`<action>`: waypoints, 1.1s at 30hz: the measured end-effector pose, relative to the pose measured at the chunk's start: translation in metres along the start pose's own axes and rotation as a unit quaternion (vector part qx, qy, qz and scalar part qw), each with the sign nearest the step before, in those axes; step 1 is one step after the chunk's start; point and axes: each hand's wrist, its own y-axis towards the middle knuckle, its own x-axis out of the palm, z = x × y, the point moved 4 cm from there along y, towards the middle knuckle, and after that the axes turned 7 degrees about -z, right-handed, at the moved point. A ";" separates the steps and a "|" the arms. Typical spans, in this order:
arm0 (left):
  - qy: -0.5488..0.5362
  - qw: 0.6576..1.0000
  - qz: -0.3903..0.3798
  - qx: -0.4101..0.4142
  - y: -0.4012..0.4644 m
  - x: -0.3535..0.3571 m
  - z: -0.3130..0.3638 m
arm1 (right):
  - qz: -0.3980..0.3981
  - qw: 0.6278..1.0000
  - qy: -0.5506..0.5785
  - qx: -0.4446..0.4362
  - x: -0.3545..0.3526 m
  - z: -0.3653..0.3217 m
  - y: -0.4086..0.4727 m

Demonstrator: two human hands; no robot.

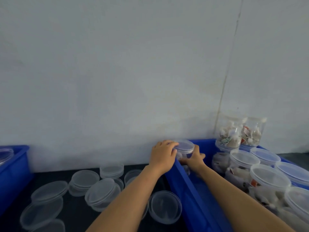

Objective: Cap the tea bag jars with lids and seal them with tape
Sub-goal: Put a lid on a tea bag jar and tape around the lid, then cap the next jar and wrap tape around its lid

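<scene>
Two hands on jar (183,154), left hand (163,154) atop lid (184,145)

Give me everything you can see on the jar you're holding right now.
The held jar is a clear plastic tub, upright, at the far left corner of the right blue bin, near the wall. A clear round lid sits on top. The left hand curls over the lid's left edge; the right hand grips the jar's side lower down. Its body is mostly hidden by the hands and blurred, so its contents cannot be told. No tape shows.
</scene>
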 end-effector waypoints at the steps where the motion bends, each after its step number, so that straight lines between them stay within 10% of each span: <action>1: 0.003 1.000 -0.004 -0.001 -0.001 0.002 -0.002 | -0.008 1.000 -0.009 0.010 0.001 0.003 0.000; 12: -0.011 0.990 -0.106 -0.088 -0.033 -0.023 0.002 | -0.004 0.997 -0.048 0.065 -0.008 -0.042 -0.032; 17: -0.056 0.985 -0.065 -0.151 -0.091 -0.075 -0.003 | 0.060 0.995 -0.062 -0.048 0.001 -0.094 -0.081; 33: -0.224 0.893 0.171 -0.352 -0.380 -0.161 -0.026 | -0.313 0.931 0.179 -0.050 0.205 -0.110 -0.310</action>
